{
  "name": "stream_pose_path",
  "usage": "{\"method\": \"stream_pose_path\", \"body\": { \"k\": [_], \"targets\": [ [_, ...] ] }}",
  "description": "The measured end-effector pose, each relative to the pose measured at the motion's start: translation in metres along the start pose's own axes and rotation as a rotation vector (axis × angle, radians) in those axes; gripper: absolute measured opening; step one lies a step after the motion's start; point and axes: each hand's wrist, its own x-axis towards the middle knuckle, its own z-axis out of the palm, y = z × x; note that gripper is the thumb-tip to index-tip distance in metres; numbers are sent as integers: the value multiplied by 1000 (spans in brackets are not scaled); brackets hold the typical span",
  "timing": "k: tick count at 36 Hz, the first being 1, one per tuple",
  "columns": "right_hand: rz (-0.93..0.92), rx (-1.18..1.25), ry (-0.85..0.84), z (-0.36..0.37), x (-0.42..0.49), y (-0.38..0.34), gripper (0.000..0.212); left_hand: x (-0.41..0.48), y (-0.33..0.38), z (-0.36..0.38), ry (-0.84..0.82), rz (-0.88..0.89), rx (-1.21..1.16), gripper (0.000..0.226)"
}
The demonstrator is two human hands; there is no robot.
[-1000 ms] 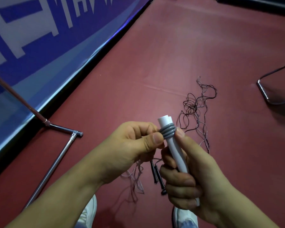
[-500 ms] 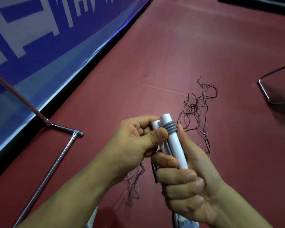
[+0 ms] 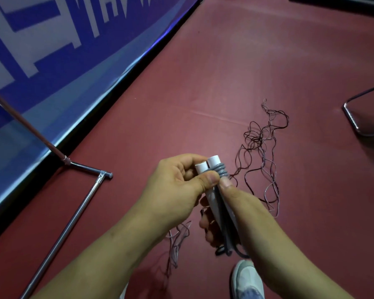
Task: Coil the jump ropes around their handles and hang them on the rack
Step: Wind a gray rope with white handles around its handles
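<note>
Two white jump rope handles (image 3: 211, 197) stand side by side and upright between my hands, their tops level. A grey rope (image 3: 221, 170) is coiled a few turns around the right handle's top, and grey strands run down along the handles. My left hand (image 3: 181, 186) pinches the handles near the top with thumb and fingers. My right hand (image 3: 240, 214) grips both handles lower down, thumb pressed just under the coil. A thin dark jump rope (image 3: 261, 139) lies tangled on the red floor beyond my hands. The rack's chrome base bar (image 3: 73, 219) lies at the left.
A blue and white banner (image 3: 52, 50) runs along the floor's left edge. A slanted rack pole (image 3: 26, 124) rises from the chrome base. A dark metal chair leg (image 3: 354, 121) curves at the right. My white shoe (image 3: 246, 279) shows below my hands. More thin cord (image 3: 177, 240) lies under my left wrist.
The second white handle has come up beside the coiled one, and my left hand now pinches both tops. My right hand has turned so its back faces me, thumb under the coil.
</note>
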Motion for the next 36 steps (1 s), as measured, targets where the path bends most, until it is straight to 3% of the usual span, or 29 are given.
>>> {"method": "stream_pose_path", "body": {
  "k": [5,11,20,24,31,36],
  "targets": [
    [-92,-149,81,3,-2,-4,69,0,0,0,-54,-33,-95,13],
    [110,48,34,4,-4,-11,70,-2,3,-2,-131,-23,-144,12],
    [212,210,55,-1,1,-11,74,-5,9,-8,-217,11,-138,38],
    [271,297,-55,-8,-2,-14,79,-5,12,-15,-307,25,-109,44],
    [322,504,-267,-12,-11,-24,69,-2,24,-21,-363,52,-4,48],
    [362,778,-578,-15,-3,-15,73,-2,26,-17,-361,60,75,45]
  ]
}}
